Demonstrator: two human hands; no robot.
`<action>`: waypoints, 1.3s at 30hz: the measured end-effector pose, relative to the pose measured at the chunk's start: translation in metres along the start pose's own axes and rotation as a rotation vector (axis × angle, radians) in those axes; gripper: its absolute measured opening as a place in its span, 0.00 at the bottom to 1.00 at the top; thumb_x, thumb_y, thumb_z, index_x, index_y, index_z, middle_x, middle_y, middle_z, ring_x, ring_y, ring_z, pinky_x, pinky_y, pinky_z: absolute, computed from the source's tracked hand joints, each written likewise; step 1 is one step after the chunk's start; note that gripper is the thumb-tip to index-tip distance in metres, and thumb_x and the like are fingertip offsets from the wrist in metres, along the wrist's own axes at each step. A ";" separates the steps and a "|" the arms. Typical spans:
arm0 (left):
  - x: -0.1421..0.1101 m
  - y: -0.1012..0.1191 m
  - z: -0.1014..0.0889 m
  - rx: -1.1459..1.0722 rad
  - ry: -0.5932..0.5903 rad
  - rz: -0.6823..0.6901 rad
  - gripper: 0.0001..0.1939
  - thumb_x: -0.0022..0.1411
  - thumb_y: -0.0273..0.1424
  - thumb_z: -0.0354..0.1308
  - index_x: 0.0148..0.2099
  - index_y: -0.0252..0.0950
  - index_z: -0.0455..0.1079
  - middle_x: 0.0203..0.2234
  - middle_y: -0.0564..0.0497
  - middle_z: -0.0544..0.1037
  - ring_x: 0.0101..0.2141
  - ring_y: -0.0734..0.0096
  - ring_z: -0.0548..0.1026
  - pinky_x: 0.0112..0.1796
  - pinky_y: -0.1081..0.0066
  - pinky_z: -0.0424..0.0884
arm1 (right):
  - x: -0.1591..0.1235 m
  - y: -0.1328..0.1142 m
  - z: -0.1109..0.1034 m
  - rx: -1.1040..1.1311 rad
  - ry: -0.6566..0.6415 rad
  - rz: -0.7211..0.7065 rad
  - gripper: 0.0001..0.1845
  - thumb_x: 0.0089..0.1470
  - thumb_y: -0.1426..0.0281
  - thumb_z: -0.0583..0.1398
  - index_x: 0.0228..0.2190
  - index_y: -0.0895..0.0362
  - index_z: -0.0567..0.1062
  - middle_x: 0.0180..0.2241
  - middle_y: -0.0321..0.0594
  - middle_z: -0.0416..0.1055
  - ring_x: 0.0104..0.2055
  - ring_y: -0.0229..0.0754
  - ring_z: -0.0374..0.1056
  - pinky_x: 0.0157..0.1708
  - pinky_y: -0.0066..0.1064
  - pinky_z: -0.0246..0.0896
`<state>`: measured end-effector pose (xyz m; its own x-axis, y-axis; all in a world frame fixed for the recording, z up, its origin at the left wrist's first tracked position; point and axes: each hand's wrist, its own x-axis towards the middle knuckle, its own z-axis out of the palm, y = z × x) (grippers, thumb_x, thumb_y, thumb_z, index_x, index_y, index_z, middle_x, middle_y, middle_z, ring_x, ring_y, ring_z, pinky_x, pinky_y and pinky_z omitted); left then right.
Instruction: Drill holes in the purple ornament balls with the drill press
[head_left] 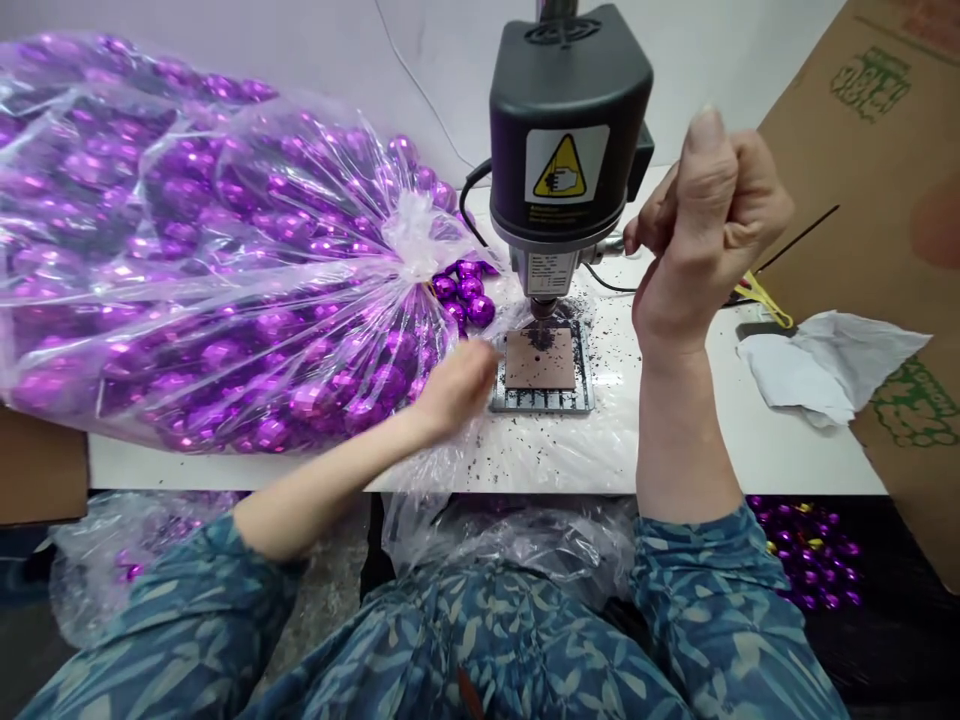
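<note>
A small black drill press (571, 120) stands on the white table, its chuck and bit above a brown wooden board (538, 372) with a small hole. That board lies on the metal base plate (585, 402), with dark shavings scattered over it. My right hand (711, 225) is closed at the press's side around its lever (613, 244). At the left edge of the base plate is my left hand (461, 388), slightly blurred, with its fingers curled; whatever may be inside them is hidden. Purple faceted balls (469, 290) lie just behind it.
A large clear plastic bag (225, 240) of purple balls, gathered at its neck, fills the table's left. At right are crumpled white paper (817, 365), a yellow-handled tool (765, 297) and a cardboard box (885, 180). More purple balls (814, 555) sit below the table's right edge.
</note>
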<state>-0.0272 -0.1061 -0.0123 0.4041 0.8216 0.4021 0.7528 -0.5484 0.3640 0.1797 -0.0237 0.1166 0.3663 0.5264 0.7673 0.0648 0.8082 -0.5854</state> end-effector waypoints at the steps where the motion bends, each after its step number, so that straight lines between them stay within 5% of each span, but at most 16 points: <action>1: 0.024 -0.016 0.000 0.079 0.036 -0.080 0.21 0.67 0.19 0.45 0.53 0.39 0.73 0.43 0.43 0.79 0.45 0.59 0.77 0.45 0.58 0.75 | 0.000 0.000 0.000 0.005 -0.004 0.008 0.34 0.53 0.36 0.53 0.21 0.52 0.51 0.16 0.27 0.46 0.16 0.30 0.44 0.17 0.32 0.46; 4: 0.081 -0.056 0.009 0.285 -0.126 -0.243 0.24 0.61 0.16 0.51 0.57 0.33 0.72 0.52 0.36 0.76 0.52 0.47 0.74 0.52 0.49 0.72 | -0.001 -0.001 -0.001 0.019 -0.002 0.028 0.35 0.52 0.36 0.54 0.21 0.52 0.51 0.16 0.27 0.47 0.16 0.30 0.45 0.17 0.32 0.47; 6: 0.101 -0.072 0.018 0.324 -0.292 -0.251 0.22 0.61 0.17 0.53 0.55 0.34 0.75 0.53 0.35 0.75 0.54 0.44 0.74 0.55 0.47 0.71 | -0.002 -0.002 -0.001 0.039 0.004 0.031 0.34 0.52 0.36 0.55 0.20 0.52 0.52 0.15 0.27 0.48 0.16 0.30 0.46 0.17 0.32 0.48; 8: 0.107 -0.078 0.023 0.285 -0.327 -0.252 0.19 0.61 0.18 0.56 0.53 0.35 0.76 0.52 0.36 0.76 0.55 0.43 0.74 0.56 0.47 0.70 | -0.002 -0.003 -0.002 0.073 0.005 0.028 0.34 0.51 0.37 0.57 0.20 0.52 0.53 0.14 0.27 0.49 0.15 0.30 0.46 0.16 0.32 0.48; 11: 0.100 -0.073 0.015 0.042 -0.070 -0.348 0.21 0.59 0.23 0.63 0.55 0.35 0.73 0.51 0.39 0.76 0.54 0.47 0.75 0.57 0.49 0.71 | -0.002 -0.003 -0.003 0.097 -0.008 0.022 0.33 0.52 0.39 0.58 0.20 0.52 0.53 0.14 0.26 0.49 0.15 0.29 0.47 0.16 0.31 0.48; 14: 0.079 -0.051 -0.007 -0.471 0.200 -0.464 0.20 0.65 0.35 0.65 0.57 0.38 0.69 0.47 0.44 0.79 0.47 0.59 0.79 0.51 0.56 0.77 | -0.002 -0.003 -0.004 0.118 -0.022 0.009 0.32 0.52 0.41 0.60 0.19 0.52 0.54 0.14 0.25 0.50 0.15 0.28 0.47 0.15 0.30 0.47; 17: 0.048 -0.018 -0.022 -0.952 0.137 -0.521 0.19 0.70 0.45 0.59 0.53 0.37 0.71 0.42 0.44 0.81 0.38 0.66 0.81 0.43 0.62 0.81 | -0.003 -0.002 -0.004 0.127 -0.017 0.009 0.32 0.52 0.42 0.60 0.19 0.52 0.54 0.14 0.25 0.49 0.15 0.28 0.47 0.15 0.30 0.47; 20: 0.021 0.006 -0.014 -1.147 -0.022 -0.550 0.22 0.68 0.49 0.61 0.52 0.36 0.74 0.41 0.42 0.83 0.36 0.66 0.82 0.39 0.63 0.82 | -0.003 -0.002 -0.002 0.089 -0.011 0.014 0.34 0.52 0.37 0.56 0.20 0.52 0.53 0.14 0.25 0.48 0.15 0.29 0.46 0.17 0.31 0.47; 28: 0.020 -0.007 0.054 -0.981 0.103 -0.525 0.24 0.59 0.38 0.71 0.55 0.37 0.72 0.48 0.42 0.83 0.46 0.61 0.82 0.47 0.60 0.80 | -0.005 0.003 -0.002 -0.014 -0.021 0.089 0.36 0.52 0.32 0.52 0.22 0.51 0.50 0.17 0.30 0.49 0.20 0.33 0.47 0.22 0.35 0.50; 39: 0.043 -0.008 0.076 -0.641 0.151 -0.468 0.26 0.54 0.30 0.73 0.55 0.36 0.72 0.45 0.44 0.82 0.42 0.63 0.81 0.47 0.58 0.79 | -0.006 0.002 -0.003 -0.049 -0.046 0.075 0.36 0.53 0.33 0.50 0.22 0.52 0.49 0.19 0.31 0.50 0.21 0.34 0.46 0.23 0.34 0.52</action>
<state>0.0231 -0.0547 -0.0622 0.0123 0.9833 0.1813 0.3637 -0.1733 0.9153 0.1801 -0.0263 0.1099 0.3284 0.5973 0.7317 0.0843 0.7531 -0.6525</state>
